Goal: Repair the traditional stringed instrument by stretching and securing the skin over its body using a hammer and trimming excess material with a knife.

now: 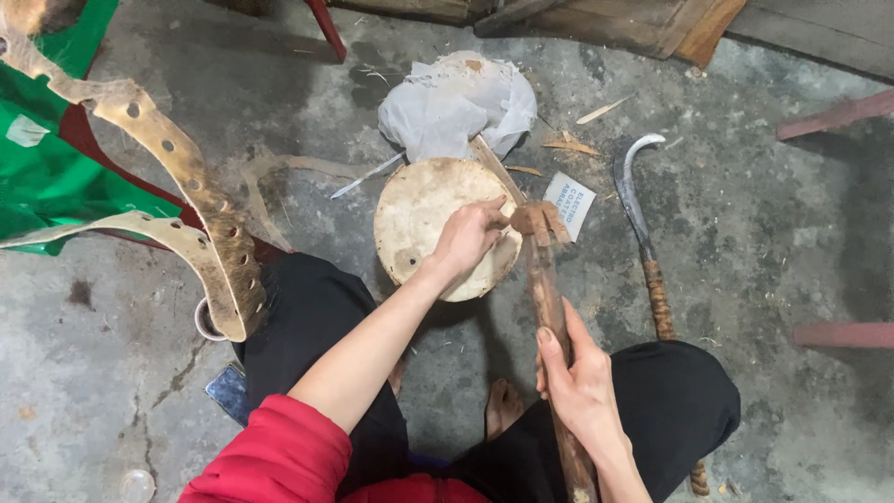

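My left hand point(470, 235) rests on the right edge of a round, pale hide-covered drum point(424, 219) lying flat on the concrete floor, fingers curled at a thin wooden stick point(494, 166) that leans over the rim. My right hand point(577, 377) grips the shaft of a long brown wooden mallet point(548, 298). Its frayed, splayed head point(538, 220) sits against the drum's rim, just beside my left fingers.
A curved sickle point(641, 214) with a wrapped handle lies to the right. A crumpled white bag point(456, 102) sits behind the drum, a small card point(570, 203) beside it. Perforated hide strips point(200, 200) drape at left over green cloth point(47, 168). Wood shavings lie scattered.
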